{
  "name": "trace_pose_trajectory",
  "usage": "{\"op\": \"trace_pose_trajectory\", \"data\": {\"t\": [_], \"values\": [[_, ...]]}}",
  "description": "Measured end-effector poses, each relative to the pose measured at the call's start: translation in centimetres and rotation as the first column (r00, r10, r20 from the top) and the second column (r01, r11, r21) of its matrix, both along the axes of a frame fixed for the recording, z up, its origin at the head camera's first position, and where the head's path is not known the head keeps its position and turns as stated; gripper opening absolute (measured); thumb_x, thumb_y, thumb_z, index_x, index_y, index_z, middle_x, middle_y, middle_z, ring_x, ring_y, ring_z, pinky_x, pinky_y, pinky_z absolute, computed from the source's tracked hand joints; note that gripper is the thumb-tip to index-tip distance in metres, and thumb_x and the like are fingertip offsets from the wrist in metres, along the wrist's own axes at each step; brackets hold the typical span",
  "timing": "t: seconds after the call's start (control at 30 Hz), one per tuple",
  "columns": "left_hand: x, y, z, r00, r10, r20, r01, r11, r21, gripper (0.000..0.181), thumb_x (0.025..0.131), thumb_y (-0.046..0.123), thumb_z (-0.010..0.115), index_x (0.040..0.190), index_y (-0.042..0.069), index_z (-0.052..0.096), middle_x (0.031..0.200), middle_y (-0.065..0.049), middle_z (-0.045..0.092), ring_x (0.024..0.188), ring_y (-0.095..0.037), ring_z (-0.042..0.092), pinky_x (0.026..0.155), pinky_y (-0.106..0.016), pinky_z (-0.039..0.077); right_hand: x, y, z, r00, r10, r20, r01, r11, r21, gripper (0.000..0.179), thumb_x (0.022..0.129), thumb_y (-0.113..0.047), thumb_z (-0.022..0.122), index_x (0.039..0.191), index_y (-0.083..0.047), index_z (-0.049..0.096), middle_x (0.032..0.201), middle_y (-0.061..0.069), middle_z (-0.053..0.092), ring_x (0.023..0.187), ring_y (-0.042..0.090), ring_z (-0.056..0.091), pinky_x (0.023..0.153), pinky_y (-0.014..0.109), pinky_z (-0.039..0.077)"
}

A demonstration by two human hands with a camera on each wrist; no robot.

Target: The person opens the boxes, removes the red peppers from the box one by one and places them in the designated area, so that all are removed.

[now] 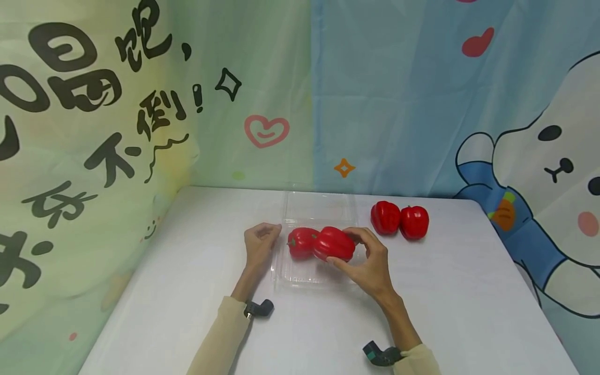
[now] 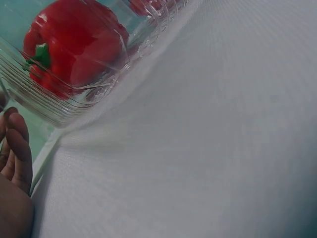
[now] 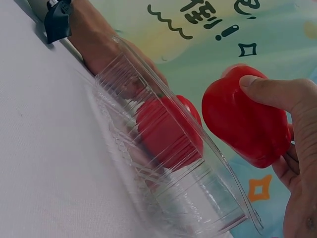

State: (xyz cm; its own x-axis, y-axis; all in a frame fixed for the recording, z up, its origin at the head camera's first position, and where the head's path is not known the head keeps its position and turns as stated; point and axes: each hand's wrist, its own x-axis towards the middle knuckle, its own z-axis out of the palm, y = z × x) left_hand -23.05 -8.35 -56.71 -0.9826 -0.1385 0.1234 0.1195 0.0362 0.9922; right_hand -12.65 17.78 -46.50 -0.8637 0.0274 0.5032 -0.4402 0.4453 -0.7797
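Note:
My right hand holds a red bell pepper between thumb and fingers. In the right wrist view, this held pepper is above the rim of a clear plastic container, apart from it. Inside that container lies another red bell pepper, its green stem toward the left; the left wrist view shows this pepper through the ribbed wall. At the container's left edge, my left hand pinches the rim with curled fingers. The exact contact is partly cut off at the left wrist view's edge.
Two more red bell peppers, a left one and a right one, sit side by side beyond the container's right side. The container's raised clear lid extends toward the back of the white table. A printed curtain hangs behind.

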Motion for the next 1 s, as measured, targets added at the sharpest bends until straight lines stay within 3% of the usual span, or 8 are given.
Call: {"op": "trace_pose_trajectory", "data": {"t": [0.63, 0.8, 1.0], "values": [[-0.2, -0.1, -0.3, 1.000, 0.002, -0.002, -0.002, 1.000, 0.008, 0.016, 0.100, 0.013, 0.078, 0.098, -0.003, 0.079, 0.084, -0.029, 0.071, 0.062, -0.015, 0.059, 0.060, -0.021, 0.047, -0.1, 0.3, -0.2, 0.998, -0.057, -0.025, 0.057, 0.998, -0.007, 0.067, 0.068, -0.001, 0.099, 0.128, 0.006, 0.070, 0.122, 0.021, 0.076, 0.101, 0.032, 0.069, 0.092, 0.010, 0.050], [-0.2, -0.1, -0.4, 1.000, 0.003, -0.008, -0.003, 1.000, 0.007, 0.017, 0.100, 0.014, 0.078, 0.099, -0.003, 0.079, 0.084, -0.030, 0.071, 0.063, -0.015, 0.059, 0.061, -0.022, 0.047, -0.8, 0.9, -1.8, 0.996, -0.075, -0.041, 0.075, 0.997, -0.012, 0.071, 0.066, 0.000, 0.100, 0.130, 0.006, 0.069, 0.124, 0.022, 0.076, 0.102, 0.033, 0.069, 0.093, 0.011, 0.051], [-0.2, -0.1, -0.4, 1.000, -0.006, -0.003, 0.006, 1.000, -0.002, 0.016, 0.101, 0.013, 0.077, 0.100, -0.004, 0.079, 0.085, -0.027, 0.072, 0.064, -0.015, 0.060, 0.061, -0.021, 0.047, -1.6, 2.0, -4.0, 0.993, -0.116, -0.035, 0.116, 0.993, -0.008, 0.076, 0.066, -0.007, 0.103, 0.135, -0.005, 0.071, 0.128, 0.009, 0.077, 0.106, 0.022, 0.069, 0.094, 0.013, 0.053]]}}
